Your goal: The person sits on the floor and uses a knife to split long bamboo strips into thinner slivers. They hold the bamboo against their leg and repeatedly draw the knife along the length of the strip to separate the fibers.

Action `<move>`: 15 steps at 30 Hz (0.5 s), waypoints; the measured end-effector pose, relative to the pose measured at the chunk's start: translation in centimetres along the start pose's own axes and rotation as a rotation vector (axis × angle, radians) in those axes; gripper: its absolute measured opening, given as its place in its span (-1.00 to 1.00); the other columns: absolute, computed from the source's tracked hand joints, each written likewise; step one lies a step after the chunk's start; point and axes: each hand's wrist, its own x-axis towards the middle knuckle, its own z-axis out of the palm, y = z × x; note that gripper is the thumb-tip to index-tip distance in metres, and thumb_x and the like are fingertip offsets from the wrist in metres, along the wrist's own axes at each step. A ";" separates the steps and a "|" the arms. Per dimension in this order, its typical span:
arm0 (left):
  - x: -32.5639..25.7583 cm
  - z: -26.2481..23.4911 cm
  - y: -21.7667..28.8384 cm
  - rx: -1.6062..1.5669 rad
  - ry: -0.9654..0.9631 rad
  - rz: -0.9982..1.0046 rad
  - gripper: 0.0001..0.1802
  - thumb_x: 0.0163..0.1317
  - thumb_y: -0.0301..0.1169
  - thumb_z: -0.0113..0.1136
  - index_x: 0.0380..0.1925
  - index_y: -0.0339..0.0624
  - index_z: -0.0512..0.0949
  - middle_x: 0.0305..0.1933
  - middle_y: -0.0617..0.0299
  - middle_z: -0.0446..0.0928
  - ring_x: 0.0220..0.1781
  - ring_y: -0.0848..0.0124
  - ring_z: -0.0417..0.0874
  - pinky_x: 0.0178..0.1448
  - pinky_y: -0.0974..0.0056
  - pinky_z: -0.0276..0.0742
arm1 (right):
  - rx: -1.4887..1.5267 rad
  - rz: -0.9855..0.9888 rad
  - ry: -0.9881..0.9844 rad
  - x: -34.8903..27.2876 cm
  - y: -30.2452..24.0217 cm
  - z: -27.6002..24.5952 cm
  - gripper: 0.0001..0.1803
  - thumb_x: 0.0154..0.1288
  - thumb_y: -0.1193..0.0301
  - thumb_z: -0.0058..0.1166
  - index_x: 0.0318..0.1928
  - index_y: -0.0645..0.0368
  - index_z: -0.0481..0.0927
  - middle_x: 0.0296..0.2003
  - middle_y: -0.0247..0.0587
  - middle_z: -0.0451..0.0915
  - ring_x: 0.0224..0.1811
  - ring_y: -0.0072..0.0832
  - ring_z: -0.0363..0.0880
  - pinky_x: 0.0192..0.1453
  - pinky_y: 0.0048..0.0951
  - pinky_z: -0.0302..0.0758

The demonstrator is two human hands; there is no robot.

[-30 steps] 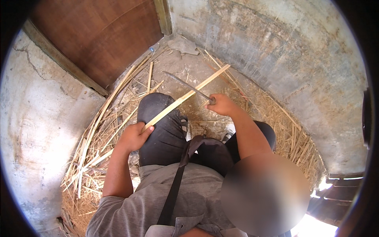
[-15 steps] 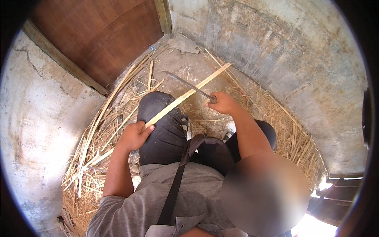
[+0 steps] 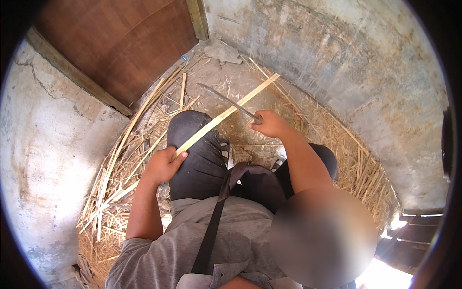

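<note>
My left hand point(image 3: 166, 164) is closed round the near end of a long pale split-wood strip, which looks like bamboo point(image 3: 207, 128). The strip slants up and away to the right, passing over my left knee. In my right hand point(image 3: 268, 124) is the handle of a long, dark-bladed knife point(image 3: 223, 98). Its blade points to the upper left and crosses the strip beyond the knee. Whether the edge bites into the wood cannot be made out.
Loose strips point(image 3: 109, 168) and shavings lie along the left wall. More shavings point(image 3: 358, 166) heap up on the right. A flat stone point(image 3: 223, 52) rests in the far corner beside a brown door point(image 3: 120, 43). Stained walls point(image 3: 337, 53) close in on both sides.
Hardly anything differs. The strip, the knife and my right hand have shifted very slightly up and to the left; both grips are the same.
</note>
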 end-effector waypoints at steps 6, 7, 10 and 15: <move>-0.1 0.1 0.2 0.011 0.012 -0.005 -0.45 0.39 0.06 0.23 -0.43 -0.26 0.50 -0.51 -0.07 0.53 -0.44 0.00 0.59 -0.26 0.01 0.46 | 0.001 -0.005 0.009 0.0 0.1 0.3 -0.36 0.11 0.03 0.38 0.03 0.32 0.68 -0.09 0.27 0.68 0.02 0.10 0.66 0.13 -0.08 0.57; -0.1 0.1 0.2 0.019 0.016 -0.003 -0.45 0.39 0.06 0.23 -0.43 -0.27 0.50 -0.51 -0.07 0.53 -0.43 -0.01 0.59 -0.26 0.01 0.47 | 0.002 0.001 0.003 0.0 0.0 0.2 -0.36 0.11 0.03 0.37 0.03 0.32 0.68 -0.09 0.26 0.68 0.02 0.10 0.66 0.13 -0.08 0.57; -0.2 0.1 0.3 0.042 0.025 -0.003 -0.44 0.39 0.08 0.22 -0.42 -0.27 0.50 -0.49 -0.09 0.54 -0.40 -0.05 0.61 -0.24 -0.01 0.48 | 0.004 0.009 -0.001 -0.1 -0.3 0.0 -0.37 0.12 0.04 0.37 0.03 0.31 0.68 -0.10 0.26 0.68 0.01 0.10 0.66 0.13 -0.08 0.57; -0.2 0.0 0.4 0.051 0.013 -0.014 -0.43 0.39 0.10 0.20 -0.42 -0.28 0.51 -0.47 -0.12 0.55 -0.37 -0.10 0.63 -0.22 -0.04 0.49 | 0.016 -0.012 0.036 -0.1 0.1 0.5 -0.39 0.12 0.05 0.37 0.00 0.30 0.68 -0.13 0.24 0.69 -0.01 0.10 0.66 0.11 -0.08 0.57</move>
